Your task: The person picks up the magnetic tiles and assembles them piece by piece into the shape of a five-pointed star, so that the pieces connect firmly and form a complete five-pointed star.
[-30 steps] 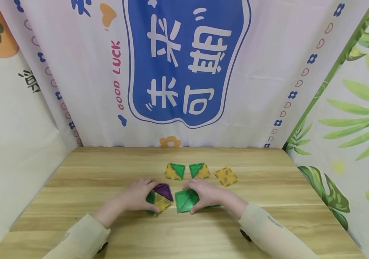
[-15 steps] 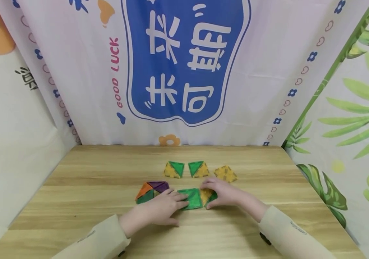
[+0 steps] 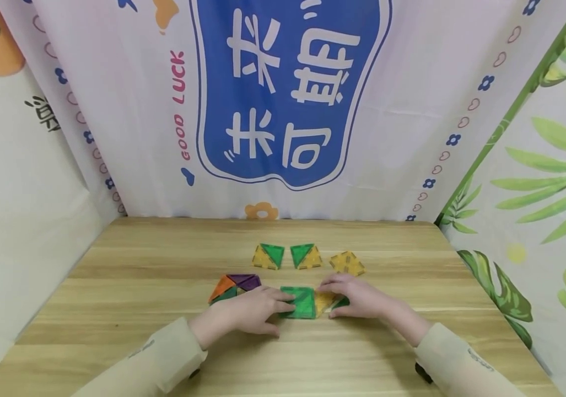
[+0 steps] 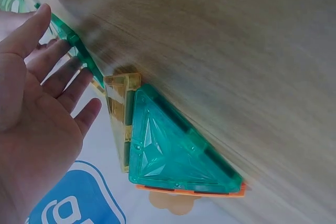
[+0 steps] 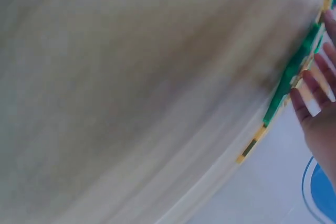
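Observation:
Flat on the table, a green square of magnetic tiles abuts a yellow triangular magnetic tile, with a dark green tile at its right. My left hand rests its extended fingertips on the green square's left side; the left wrist view shows this hand with fingers spread. My right hand holds the yellow and green tiles between thumb and fingers, partly covering them. Behind my left hand lies a cluster with an orange tile, a purple tile and a green triangle.
Farther back lie two yellow-and-green tile pairs, the left pair and the right pair. A yellow tile square sits near my right fingers. The wooden table ends at a printed cloth.
My left hand has let go of the multicoloured cluster and moved right to the green square. My right hand has shifted from the green square to the yellow and green tiles, which moved slightly right.

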`<action>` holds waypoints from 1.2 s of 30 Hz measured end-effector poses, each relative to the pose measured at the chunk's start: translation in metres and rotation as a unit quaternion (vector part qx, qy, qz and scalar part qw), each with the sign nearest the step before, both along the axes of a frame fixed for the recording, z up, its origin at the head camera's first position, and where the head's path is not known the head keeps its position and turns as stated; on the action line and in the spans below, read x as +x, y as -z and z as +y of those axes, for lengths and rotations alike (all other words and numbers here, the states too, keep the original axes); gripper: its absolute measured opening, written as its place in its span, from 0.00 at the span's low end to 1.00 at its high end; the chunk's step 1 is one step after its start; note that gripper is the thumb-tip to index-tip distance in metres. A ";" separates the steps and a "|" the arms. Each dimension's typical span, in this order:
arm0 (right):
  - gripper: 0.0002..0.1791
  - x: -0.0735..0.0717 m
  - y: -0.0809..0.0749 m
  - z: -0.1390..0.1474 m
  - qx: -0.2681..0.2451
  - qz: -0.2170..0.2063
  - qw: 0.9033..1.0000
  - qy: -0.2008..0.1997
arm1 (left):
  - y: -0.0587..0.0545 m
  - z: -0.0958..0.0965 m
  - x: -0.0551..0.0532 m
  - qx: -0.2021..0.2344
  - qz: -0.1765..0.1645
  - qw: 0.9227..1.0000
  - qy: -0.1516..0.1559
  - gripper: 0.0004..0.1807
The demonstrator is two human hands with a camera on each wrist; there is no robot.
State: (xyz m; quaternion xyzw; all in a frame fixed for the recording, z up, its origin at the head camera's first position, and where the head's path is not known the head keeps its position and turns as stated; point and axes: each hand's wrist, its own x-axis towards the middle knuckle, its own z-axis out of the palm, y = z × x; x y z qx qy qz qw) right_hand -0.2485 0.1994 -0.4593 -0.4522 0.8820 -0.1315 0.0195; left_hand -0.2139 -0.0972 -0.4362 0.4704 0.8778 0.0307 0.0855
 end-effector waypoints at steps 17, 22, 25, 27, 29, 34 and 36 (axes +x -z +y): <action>0.27 -0.003 0.002 0.046 -0.017 -0.022 0.999 -0.034 | -0.004 0.002 0.000 -0.010 -0.014 1.000 -0.004 0.32; 0.29 -0.004 0.001 0.059 -0.025 -0.033 0.999 -0.023 | -0.006 0.002 0.000 -0.005 -0.022 1.000 -0.006 0.31; 0.29 -0.004 0.000 0.062 -0.028 -0.026 0.999 -0.010 | -0.006 0.003 -0.002 0.002 -0.026 1.000 -0.009 0.30; 0.28 -0.004 -0.001 0.060 -0.029 -0.022 0.999 -0.001 | -0.005 0.005 -0.005 0.015 -0.023 1.000 -0.008 0.29; 0.27 -0.004 -0.003 0.054 -0.029 -0.018 0.999 0.005 | -0.004 0.008 -0.009 0.030 -0.011 0.999 -0.011 0.29; 0.28 -0.001 -0.005 0.025 -0.013 -0.005 1.000 0.007 | 0.000 0.012 -0.018 0.034 0.025 0.998 -0.055 0.37; 0.29 0.000 -0.004 0.013 -0.003 -0.005 1.000 0.016 | 0.001 0.014 -0.021 0.023 0.026 0.997 -0.075 0.40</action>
